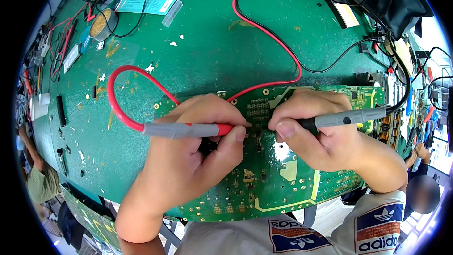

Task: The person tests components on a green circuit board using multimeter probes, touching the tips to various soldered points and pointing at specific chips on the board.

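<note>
L grip (pixel 181 160): probe (pixel 179 130) horiz., prob. rightward

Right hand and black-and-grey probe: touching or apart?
Touching. The head view shows the right hand holding the black-and-grey probe pen-style, with skin directly against its black front part.

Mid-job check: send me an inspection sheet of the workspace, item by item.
Surface: green bench, stained, with white scraps.
Things: circuit board, red probe, black probe; tip contact hidden by fingers.
Clutter: round tin and blue card, upper left.
Hands: left hand grips the red probe; right hand grips the black probe.
Cables: red lead loops at left; black lead curves at right.
Surroundings: green sleeve at left edge, another person's hand at right.
</note>
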### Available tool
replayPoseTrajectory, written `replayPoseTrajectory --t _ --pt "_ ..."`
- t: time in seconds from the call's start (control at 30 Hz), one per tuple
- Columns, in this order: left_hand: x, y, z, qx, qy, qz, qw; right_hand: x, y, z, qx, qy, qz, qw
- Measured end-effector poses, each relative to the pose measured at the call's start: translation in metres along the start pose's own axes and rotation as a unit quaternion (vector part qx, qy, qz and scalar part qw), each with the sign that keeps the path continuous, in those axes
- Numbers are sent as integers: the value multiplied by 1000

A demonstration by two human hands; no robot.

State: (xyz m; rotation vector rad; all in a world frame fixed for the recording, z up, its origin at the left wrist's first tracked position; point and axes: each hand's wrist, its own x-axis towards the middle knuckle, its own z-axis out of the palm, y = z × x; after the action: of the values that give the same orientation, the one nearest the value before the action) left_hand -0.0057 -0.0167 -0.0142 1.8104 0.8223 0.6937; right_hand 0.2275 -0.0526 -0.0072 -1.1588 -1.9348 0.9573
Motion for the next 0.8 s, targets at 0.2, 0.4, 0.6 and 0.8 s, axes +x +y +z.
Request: replayPoseTrajectory --t 0.2,0.4,0.6,0.8 --pt "0 -6 0 -6 6 34 999 0 1 -1 18 2 -1 1000" --pt "-1 -7 -1 7 3 34 999 2 2 -1 28 -2 -2 1000" --pt "0 -6 -1 10 1 32 999 2 1 -2 10 -3 -2 1000" --pt "-1 -7 -1 14 1 36 999 2 4 -2 8 -10 -15 1000"
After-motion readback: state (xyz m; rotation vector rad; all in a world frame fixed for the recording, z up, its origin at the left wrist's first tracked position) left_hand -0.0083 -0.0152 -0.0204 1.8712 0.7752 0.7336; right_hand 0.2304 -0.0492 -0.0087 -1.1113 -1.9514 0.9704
